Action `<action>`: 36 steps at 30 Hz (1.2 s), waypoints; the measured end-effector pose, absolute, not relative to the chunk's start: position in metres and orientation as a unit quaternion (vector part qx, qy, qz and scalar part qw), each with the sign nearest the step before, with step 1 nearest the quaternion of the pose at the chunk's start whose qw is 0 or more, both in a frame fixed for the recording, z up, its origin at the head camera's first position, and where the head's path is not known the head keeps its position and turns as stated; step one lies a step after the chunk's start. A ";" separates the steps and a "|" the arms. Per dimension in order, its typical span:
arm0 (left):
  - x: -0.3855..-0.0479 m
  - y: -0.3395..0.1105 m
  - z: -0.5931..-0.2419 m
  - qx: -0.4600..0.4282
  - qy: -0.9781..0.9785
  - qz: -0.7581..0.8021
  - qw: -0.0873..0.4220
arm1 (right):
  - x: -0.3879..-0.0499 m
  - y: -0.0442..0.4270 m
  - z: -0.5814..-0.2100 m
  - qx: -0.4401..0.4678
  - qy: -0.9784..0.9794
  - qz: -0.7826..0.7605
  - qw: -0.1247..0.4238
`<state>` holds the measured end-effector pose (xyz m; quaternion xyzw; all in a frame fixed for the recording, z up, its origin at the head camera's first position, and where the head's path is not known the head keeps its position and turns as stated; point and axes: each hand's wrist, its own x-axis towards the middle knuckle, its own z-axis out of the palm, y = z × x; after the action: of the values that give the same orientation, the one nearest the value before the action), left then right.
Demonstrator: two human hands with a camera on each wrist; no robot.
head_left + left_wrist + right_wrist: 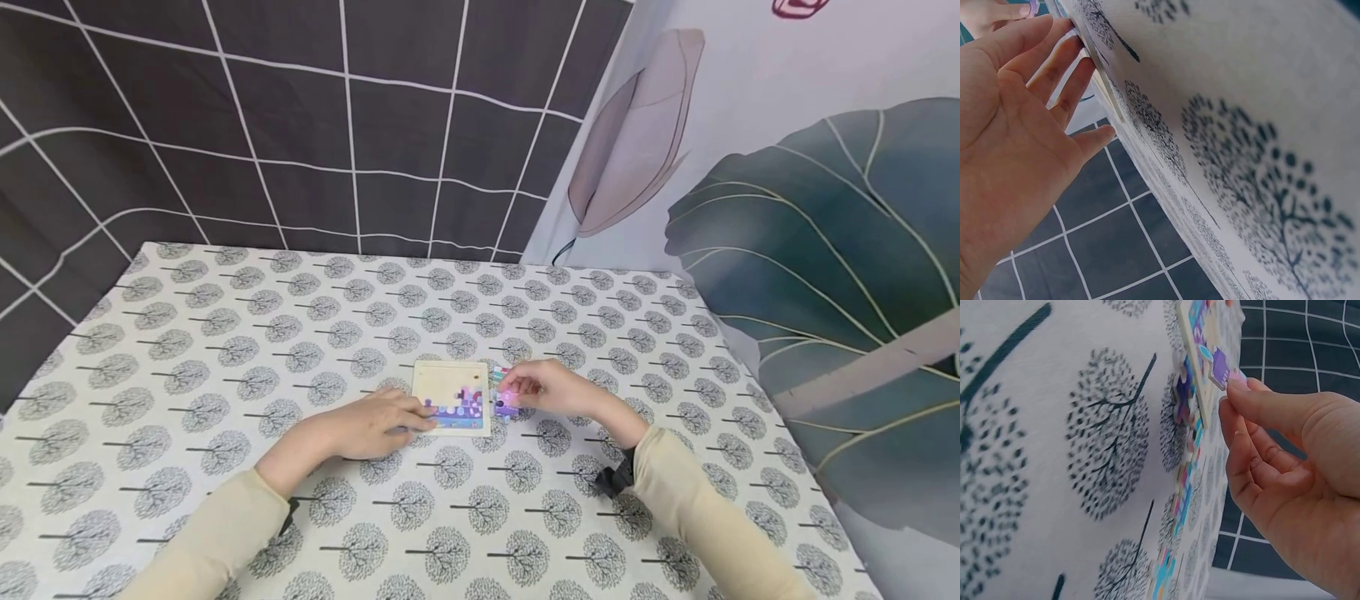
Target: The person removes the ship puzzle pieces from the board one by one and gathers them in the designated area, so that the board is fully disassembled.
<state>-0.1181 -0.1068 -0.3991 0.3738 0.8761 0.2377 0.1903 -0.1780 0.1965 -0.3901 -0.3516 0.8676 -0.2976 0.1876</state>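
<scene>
A shallow puzzle board (450, 375) lies flat, with purple, pink and blue pieces fitted along its lower part and bare cream backing above. The left hand (378, 423) rests at the board's left edge, fingers extended; in the left wrist view the left hand (1029, 119) touches the board's edge with its fingertips. Thumb and fingers of the right hand (1297, 456) pinch a purple and pink puzzle piece (1219, 367), held up off the table beside the board. From the head view, the right hand (551, 387) is just right of the board.
Several loose puzzle pieces (1163, 572) lie on the tree-patterned tablecloth (480, 508) to the right of the board, partly hidden by the right hand. Behind the table hangs a dark curtain with white grid lines (285, 108); a leaf-patterned curtain (825, 233) is on the right.
</scene>
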 end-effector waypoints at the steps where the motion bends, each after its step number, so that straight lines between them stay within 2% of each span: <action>1: -0.118 -0.107 -0.399 0.373 0.876 0.239 0.191 | -0.178 0.199 -0.391 -0.354 0.868 -0.296 0.185; 6: -0.118 -0.107 -0.399 0.368 0.877 0.239 0.195 | -0.175 0.208 -0.394 -0.346 0.869 -0.303 0.182; 13: -0.117 -0.108 -0.397 0.355 0.880 0.240 0.203 | -0.172 0.216 -0.399 -0.334 0.866 -0.310 0.206; 25: -0.115 -0.107 -0.395 0.358 0.880 0.238 0.200 | -0.167 0.229 -0.402 -0.324 0.874 -0.310 0.186; 36: -0.115 -0.104 -0.394 0.363 0.880 0.235 0.195 | -0.169 0.239 -0.405 -0.302 0.885 -0.299 0.189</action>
<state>-0.1152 -0.1044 -0.3941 0.3635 0.8802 0.2348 0.1952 -0.1693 0.2388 -0.4049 -0.3017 0.8855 -0.2991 0.1885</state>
